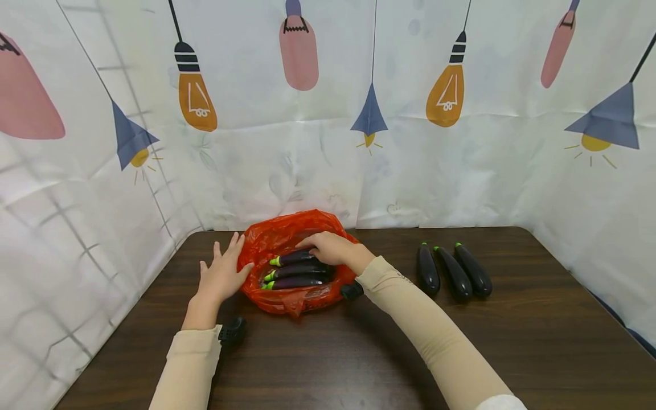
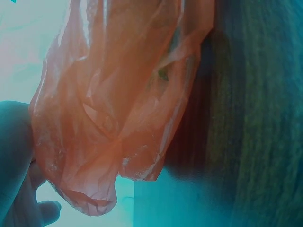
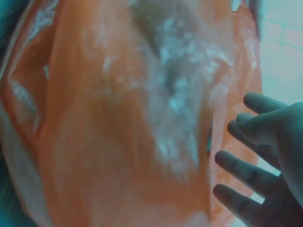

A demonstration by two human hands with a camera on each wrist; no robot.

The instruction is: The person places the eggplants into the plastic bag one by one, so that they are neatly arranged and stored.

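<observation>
1. Cloth [image 1: 328, 165], pale and printed with hanging lamps, rises behind the red bag [image 1: 307, 303] and wraps round to both sides of it.
2. A dark brown table [image 1: 318, 364] lies under the bag and spreads in front of it and to its right.
3. Cream sleeves cover my arms: the right sleeve [image 1: 430, 336] slants in from the bag's near right, the left sleeve [image 1: 189, 364] from its near left.
4. The red bag is thin, crinkled plastic, its wide mouth facing up.
5. My left hand [image 1: 222, 276] is at the bag's left edge, fingers straight and spread apart. The thumb overlaps the bag's side; I cannot tell how firmly it touches.
6. My right hand [image 1: 335, 249] is over the bag's right rear, above one end of the rearmost eggplant inside. The right wrist view shows these fingers apart, clamped on nothing; I cannot tell whether a fingertip meets the eggplant.
7. Three eggplants [image 1: 302, 270] lie side by side inside the bag; three loose eggplants [image 1: 453, 274] lie well to its right.
8. A small black device [image 1: 352, 291] on my right wrist sits just by the bag's near right edge.
9. Green caps [image 1: 275, 261] point left inside the bag.
</observation>
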